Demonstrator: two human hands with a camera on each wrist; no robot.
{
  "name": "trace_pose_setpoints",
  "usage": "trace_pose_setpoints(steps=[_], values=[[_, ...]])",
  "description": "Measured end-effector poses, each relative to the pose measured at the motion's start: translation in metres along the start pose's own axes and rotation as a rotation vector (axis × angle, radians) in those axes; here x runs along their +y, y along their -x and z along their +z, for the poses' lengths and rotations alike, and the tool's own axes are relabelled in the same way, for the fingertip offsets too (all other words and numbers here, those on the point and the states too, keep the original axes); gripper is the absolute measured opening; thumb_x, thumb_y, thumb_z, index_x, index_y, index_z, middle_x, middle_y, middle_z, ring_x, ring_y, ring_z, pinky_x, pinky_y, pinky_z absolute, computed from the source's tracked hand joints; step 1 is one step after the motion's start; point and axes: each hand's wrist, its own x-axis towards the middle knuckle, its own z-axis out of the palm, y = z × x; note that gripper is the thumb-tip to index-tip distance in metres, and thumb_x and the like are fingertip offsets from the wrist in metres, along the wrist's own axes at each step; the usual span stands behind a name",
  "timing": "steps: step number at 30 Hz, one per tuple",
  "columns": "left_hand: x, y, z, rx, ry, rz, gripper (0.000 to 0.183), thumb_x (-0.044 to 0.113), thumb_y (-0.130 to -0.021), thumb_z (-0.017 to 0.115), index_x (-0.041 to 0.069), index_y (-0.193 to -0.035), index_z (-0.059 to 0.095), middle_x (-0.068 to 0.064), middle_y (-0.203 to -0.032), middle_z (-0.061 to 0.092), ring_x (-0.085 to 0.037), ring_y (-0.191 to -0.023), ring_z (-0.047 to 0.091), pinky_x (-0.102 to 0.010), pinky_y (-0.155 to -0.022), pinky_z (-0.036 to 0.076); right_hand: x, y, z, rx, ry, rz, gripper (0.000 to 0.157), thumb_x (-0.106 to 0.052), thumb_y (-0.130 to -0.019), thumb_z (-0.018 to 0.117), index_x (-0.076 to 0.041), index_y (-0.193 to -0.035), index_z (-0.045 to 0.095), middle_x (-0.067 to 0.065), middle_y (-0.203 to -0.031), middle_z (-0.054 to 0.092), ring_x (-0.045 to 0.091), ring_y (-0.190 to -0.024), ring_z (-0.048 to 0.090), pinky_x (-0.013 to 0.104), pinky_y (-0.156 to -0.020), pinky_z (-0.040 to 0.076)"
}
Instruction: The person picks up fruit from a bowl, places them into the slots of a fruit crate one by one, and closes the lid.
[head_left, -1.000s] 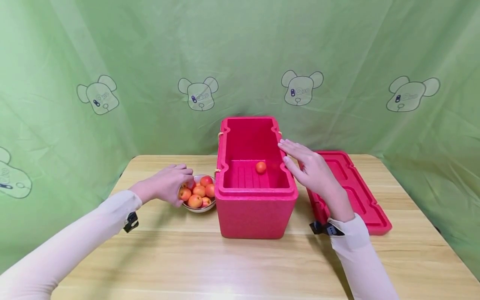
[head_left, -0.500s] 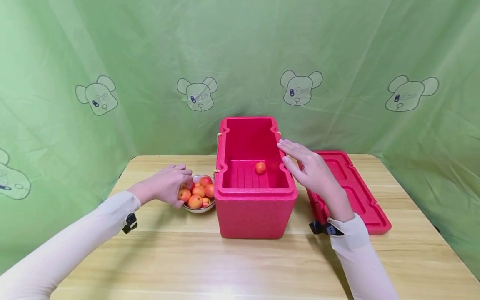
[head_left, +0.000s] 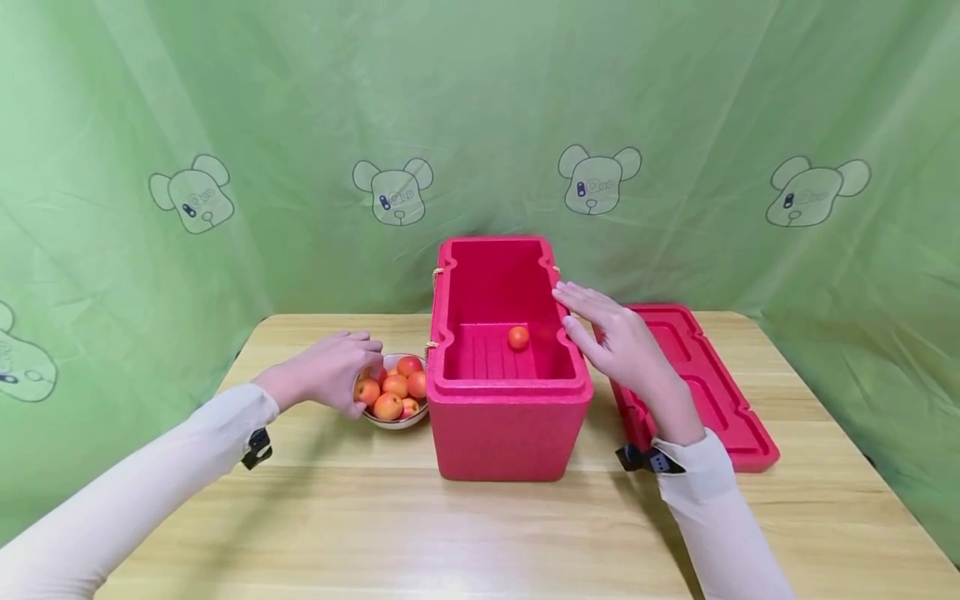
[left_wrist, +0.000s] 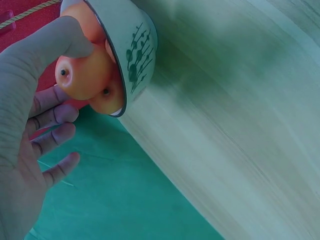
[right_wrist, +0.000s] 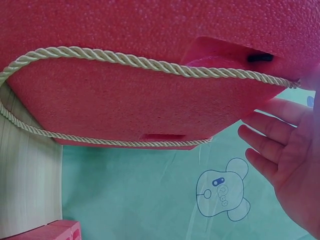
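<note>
My left hand (head_left: 330, 372) is at the left side of a white bowl (head_left: 396, 424) heaped with several small orange-red apples. In the left wrist view, the thumb presses on an apple (left_wrist: 86, 75) at the bowl's edge, with the fingers on its far side; the other fingers are spread. Right of the bowl stands a deep red foam box (head_left: 510, 437) without its lid. One orange-red apple (head_left: 518, 337) lies on its floor. My right hand (head_left: 621, 340) rests on the box's right rim with fairly straight fingers; in the right wrist view the fingertips are partly hidden by the box.
The red lid (head_left: 693, 392) lies flat on the wooden table (head_left: 360, 517), right of the box. A twisted cord (right_wrist: 115, 56) loops along the box's side. Behind the table hangs a green cloth (head_left: 480, 100) with bear-head outlines.
The head view has shifted slightly. Both hands, the bowl and the box hold their places, and the apple in the box has not moved.
</note>
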Motion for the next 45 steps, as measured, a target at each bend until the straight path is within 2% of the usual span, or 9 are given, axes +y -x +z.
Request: trace_pose_setpoints(steps=[10,17,21,28,37,41,45], values=[[-0.001,0.001,-0.001,0.004,0.008,-0.011,0.040,0.036,-0.057,0.083,0.017,-0.089,0.068,0.003,-0.092,0.061,-0.018,-0.091,0.053,-0.047,-0.086,0.051,-0.001,0.003,0.001,0.005,0.005,-0.012,0.055,-0.026,-0.097,0.065,-0.021,-0.150,0.052,0.004,-0.155,0.051,0.025,-0.145,0.047,0.053,-0.106,0.049],[-0.001,-0.003,-0.014,0.065,0.008,0.006,0.038,0.035,-0.057,0.081,0.015,-0.084,0.065,0.000,-0.088,0.061,-0.019,-0.087,0.051,-0.040,-0.078,0.046,-0.001,0.003,0.001,0.007,0.009,-0.013,0.055,-0.026,-0.096,0.066,-0.020,-0.150,0.052,0.004,-0.155,0.051,0.026,-0.145,0.048,0.053,-0.106,0.049],[0.000,-0.010,-0.031,0.101,-0.030,-0.010,0.040,0.037,-0.058,0.083,0.014,-0.086,0.065,-0.001,-0.090,0.062,-0.021,-0.088,0.051,-0.039,-0.076,0.044,0.000,0.004,0.001,0.008,0.009,-0.012,0.055,-0.026,-0.097,0.065,-0.020,-0.150,0.052,0.004,-0.155,0.051,0.025,-0.145,0.047,0.053,-0.107,0.048],[-0.004,-0.025,-0.075,0.123,-0.094,-0.040,0.040,0.037,-0.063,0.080,0.013,-0.091,0.067,-0.003,-0.095,0.063,-0.022,-0.091,0.053,-0.043,-0.080,0.048,0.000,0.004,0.002,0.016,0.010,-0.017,0.054,-0.025,-0.097,0.065,-0.019,-0.149,0.053,0.005,-0.155,0.052,0.026,-0.144,0.048,0.053,-0.107,0.048],[-0.005,-0.048,-0.129,0.226,-0.149,-0.067,0.038,0.033,-0.065,0.080,0.009,-0.092,0.066,-0.004,-0.092,0.060,-0.026,-0.091,0.051,-0.042,-0.079,0.045,0.000,0.003,0.001,0.012,0.013,-0.021,0.054,-0.026,-0.097,0.065,-0.019,-0.150,0.053,0.004,-0.155,0.051,0.026,-0.145,0.047,0.053,-0.107,0.048],[-0.004,-0.062,-0.143,0.250,-0.162,-0.068,0.037,0.033,-0.067,0.080,0.008,-0.091,0.066,-0.005,-0.094,0.060,-0.028,-0.094,0.051,-0.043,-0.079,0.046,0.001,0.001,0.001,0.013,0.019,-0.026,0.055,-0.026,-0.097,0.065,-0.019,-0.150,0.052,0.005,-0.155,0.051,0.026,-0.145,0.047,0.054,-0.107,0.048],[-0.002,-0.079,-0.150,0.258,-0.155,-0.068,0.035,0.033,-0.070,0.078,0.009,-0.091,0.065,-0.005,-0.095,0.060,-0.028,-0.094,0.051,-0.043,-0.077,0.045,0.000,0.001,0.000,0.013,0.018,-0.023,0.055,-0.026,-0.097,0.065,-0.019,-0.150,0.052,0.004,-0.156,0.051,0.025,-0.145,0.046,0.054,-0.107,0.048]])
